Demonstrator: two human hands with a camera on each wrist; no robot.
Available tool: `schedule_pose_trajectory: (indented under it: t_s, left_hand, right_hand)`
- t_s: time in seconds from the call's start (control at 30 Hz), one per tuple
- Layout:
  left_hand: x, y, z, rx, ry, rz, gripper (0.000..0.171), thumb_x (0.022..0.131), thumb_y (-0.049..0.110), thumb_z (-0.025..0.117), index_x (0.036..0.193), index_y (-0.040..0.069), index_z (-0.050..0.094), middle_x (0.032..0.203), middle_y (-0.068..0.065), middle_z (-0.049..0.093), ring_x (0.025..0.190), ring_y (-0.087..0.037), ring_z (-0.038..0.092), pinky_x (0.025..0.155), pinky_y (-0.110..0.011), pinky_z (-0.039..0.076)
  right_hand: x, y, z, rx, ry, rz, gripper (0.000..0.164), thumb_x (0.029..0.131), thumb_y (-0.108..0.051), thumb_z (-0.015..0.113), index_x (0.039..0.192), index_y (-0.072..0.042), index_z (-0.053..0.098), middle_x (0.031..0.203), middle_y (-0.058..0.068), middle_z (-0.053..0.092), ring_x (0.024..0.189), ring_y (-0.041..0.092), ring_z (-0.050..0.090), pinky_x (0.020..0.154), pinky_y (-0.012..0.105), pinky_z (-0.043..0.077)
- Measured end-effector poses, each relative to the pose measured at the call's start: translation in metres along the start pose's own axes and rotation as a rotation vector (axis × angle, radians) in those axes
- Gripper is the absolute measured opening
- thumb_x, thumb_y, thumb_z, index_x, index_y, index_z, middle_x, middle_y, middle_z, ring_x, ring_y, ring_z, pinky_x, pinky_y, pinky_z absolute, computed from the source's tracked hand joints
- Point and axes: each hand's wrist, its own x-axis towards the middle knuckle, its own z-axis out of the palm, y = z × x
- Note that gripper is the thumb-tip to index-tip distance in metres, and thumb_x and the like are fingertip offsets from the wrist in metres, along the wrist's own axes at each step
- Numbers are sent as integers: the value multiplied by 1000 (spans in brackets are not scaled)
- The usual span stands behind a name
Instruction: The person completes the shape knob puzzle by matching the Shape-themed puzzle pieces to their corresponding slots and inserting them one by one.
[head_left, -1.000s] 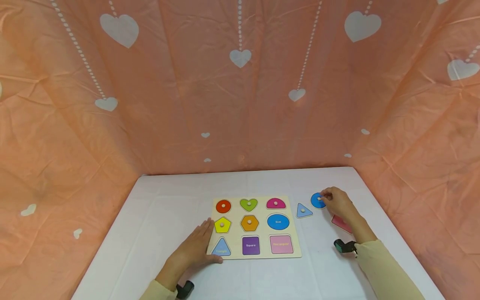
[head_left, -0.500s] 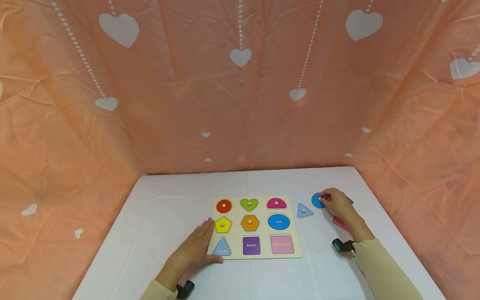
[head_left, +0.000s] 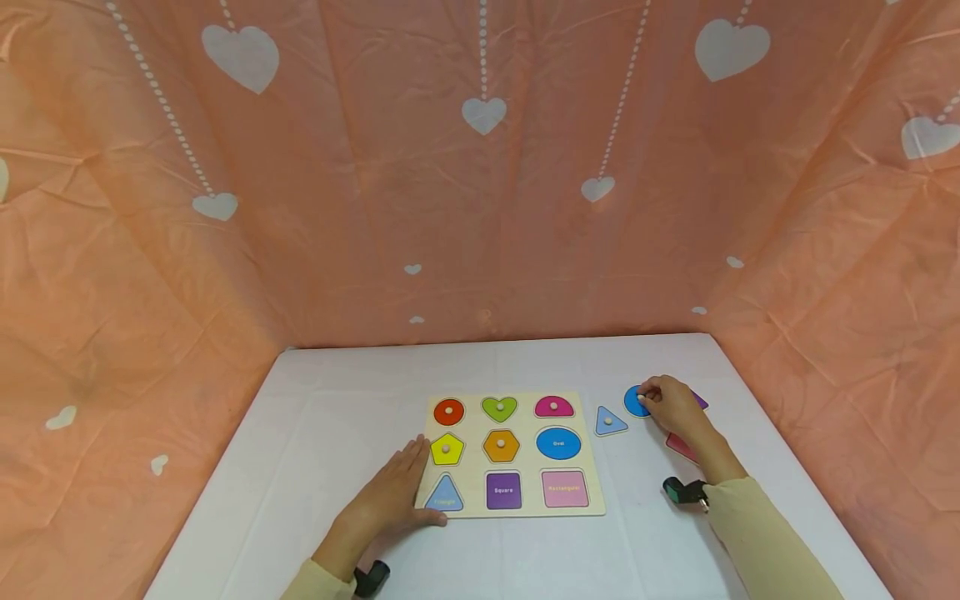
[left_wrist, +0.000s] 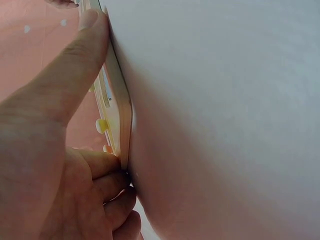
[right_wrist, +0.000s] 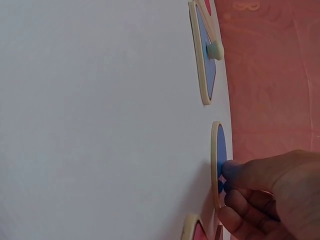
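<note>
Against the left side of the wooden shape puzzle board rest the fingers of my left hand, fairly straight, with the thumb at the front edge. In the left wrist view that thumb lies along the board's edge. My right hand pinches the knob of a blue oval puzzle piece to the right of the board. The right wrist view shows the oval's wooden rim close to the white table, thumb and finger at its knob. A light-blue triangle piece lies between the oval and the board.
Partly hidden by the right arm are a pinkish-red piece and a purple piece. Seated in the board are several knobbed pieces, including an orange hexagon. The bottom row shows printed recesses. An orange heart-patterned cloth encloses the white table.
The right hand has shifted slightly left at the oval piece, and its fingers have drawn in on the knob. More of the purple piece shows behind it. The left hand stays put.
</note>
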Motion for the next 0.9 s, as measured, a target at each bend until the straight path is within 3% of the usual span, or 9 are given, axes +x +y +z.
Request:
schedule_pose_trajectory:
  t_s: [0.47,0.9]
  left_hand:
    - [0,1,0,12,-1,-5,126,76,56,93,166,-5,30,175,-21,27,163,-36,26,132,-53,26]
    - [0,0,0,13,-1,1,126,77,56,93,166,-5,29,175,-22,27,162,-37,27,133,-53,25]
  right_hand:
    - [2,-2,1,-7,22,16,15,101,-1,71,111,9,71,94,16,64,89,30,60,80,40,56]
    - [1,-12,1,3,54,-45,13,100,-2,74,108,8,72,92,14,64,86,27,59,72,28,52]
